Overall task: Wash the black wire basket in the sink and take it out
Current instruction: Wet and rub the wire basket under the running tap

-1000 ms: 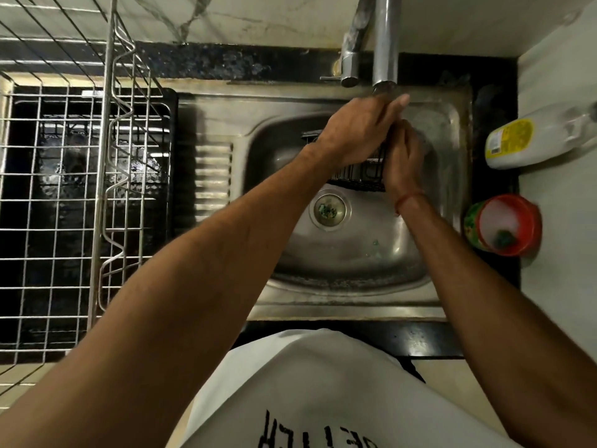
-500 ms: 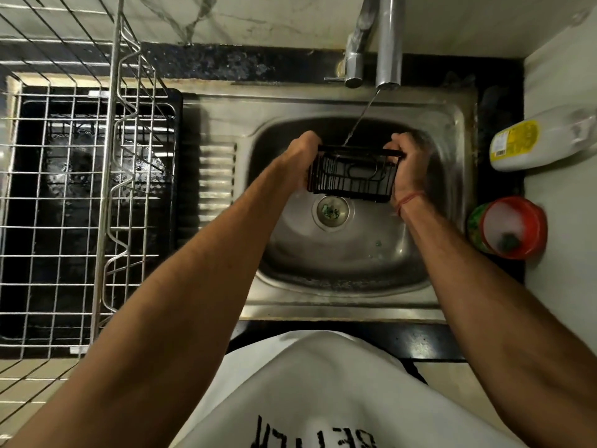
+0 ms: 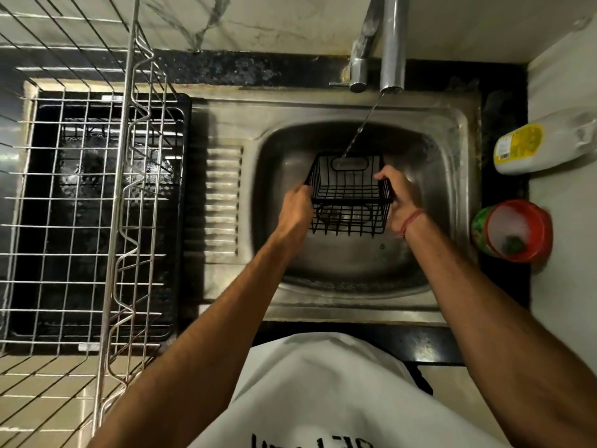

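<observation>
A small black wire basket [image 3: 347, 195] hangs over the steel sink bowl [image 3: 277, 150], its open top facing me. My left hand [image 3: 295, 210] grips its left rim and my right hand [image 3: 400, 197] grips its right rim. A thin stream of water [image 3: 361, 127] runs from the tap spout [image 3: 392, 43] and lands on the basket's far wall. The basket hides the drain.
A steel wire dish rack [image 3: 97, 205] over a black tray stands left of the sink. A white bottle with a yellow label [image 3: 542, 143] lies at the right. A red tub with a scrub pad [image 3: 513, 231] sits beside the sink on the black counter.
My left hand left the tap and took the basket's left rim. Water now runs. Both hands lowered the basket toward me and turned its open top up.
</observation>
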